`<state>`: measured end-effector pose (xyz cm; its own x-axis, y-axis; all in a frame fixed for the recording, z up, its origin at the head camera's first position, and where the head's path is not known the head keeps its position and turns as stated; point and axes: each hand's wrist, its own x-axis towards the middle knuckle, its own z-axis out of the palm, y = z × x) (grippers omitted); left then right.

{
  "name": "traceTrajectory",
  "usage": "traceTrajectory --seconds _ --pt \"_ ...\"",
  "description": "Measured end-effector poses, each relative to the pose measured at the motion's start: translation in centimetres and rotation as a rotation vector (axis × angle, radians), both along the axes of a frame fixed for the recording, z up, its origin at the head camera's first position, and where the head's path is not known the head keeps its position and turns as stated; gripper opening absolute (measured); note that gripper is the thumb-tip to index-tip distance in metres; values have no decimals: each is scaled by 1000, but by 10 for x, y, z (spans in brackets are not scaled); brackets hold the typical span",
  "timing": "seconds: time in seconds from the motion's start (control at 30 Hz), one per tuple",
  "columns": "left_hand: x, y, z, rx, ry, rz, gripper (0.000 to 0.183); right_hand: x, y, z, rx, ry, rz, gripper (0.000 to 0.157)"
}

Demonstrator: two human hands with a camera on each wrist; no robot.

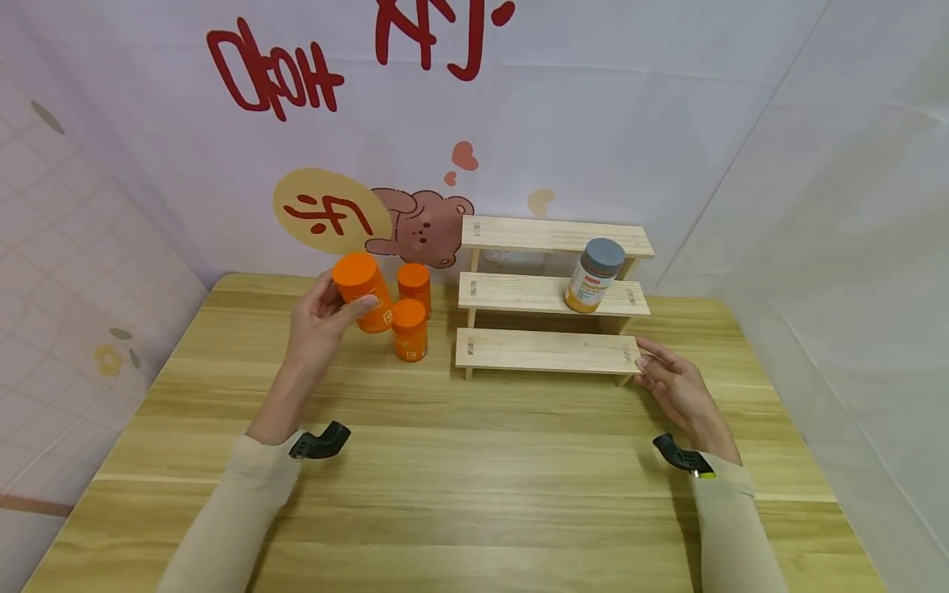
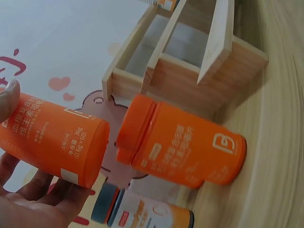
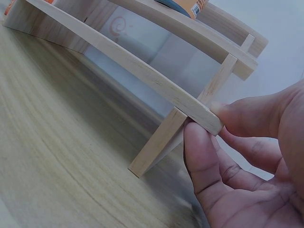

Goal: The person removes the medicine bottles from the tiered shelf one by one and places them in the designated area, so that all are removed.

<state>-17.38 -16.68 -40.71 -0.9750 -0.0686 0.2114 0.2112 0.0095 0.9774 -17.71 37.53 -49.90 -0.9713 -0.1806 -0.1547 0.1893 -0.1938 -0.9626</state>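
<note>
My left hand (image 1: 315, 321) grips an orange supplement bottle (image 1: 363, 292) with an orange lid, thumb on one side and fingers round the other. The left wrist view shows that bottle (image 2: 59, 135) tilted and raised off the table. Two smaller-looking orange bottles, a front one (image 1: 410, 333) and a rear one (image 1: 415, 284), stand just right of it. At the right end of a three-step wooden rack (image 1: 544, 350), my right hand (image 1: 678, 387) pinches the lowest board (image 3: 142, 71) between thumb and fingers. A grey-lidded bottle (image 1: 593, 276) stands on the middle step, towards its right.
A grey-lidded bottle (image 2: 147, 211) shows beside the orange ones in the left wrist view. The wood-grain table (image 1: 474, 478) stretches in front of the rack. Behind it hangs a pale printed backdrop (image 1: 593, 107), with more fabric along both sides.
</note>
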Motion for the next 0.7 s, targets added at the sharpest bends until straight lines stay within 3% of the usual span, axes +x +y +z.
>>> traceTrajectory --seconds 0.47,0.7 --pt "-2 -18 -21 -6 -64 25 54 2 4 0 -13 6 -5 62" --pt "-2 -26 -37 -79 -199 69 60 1 3 0 -10 8 6 63"
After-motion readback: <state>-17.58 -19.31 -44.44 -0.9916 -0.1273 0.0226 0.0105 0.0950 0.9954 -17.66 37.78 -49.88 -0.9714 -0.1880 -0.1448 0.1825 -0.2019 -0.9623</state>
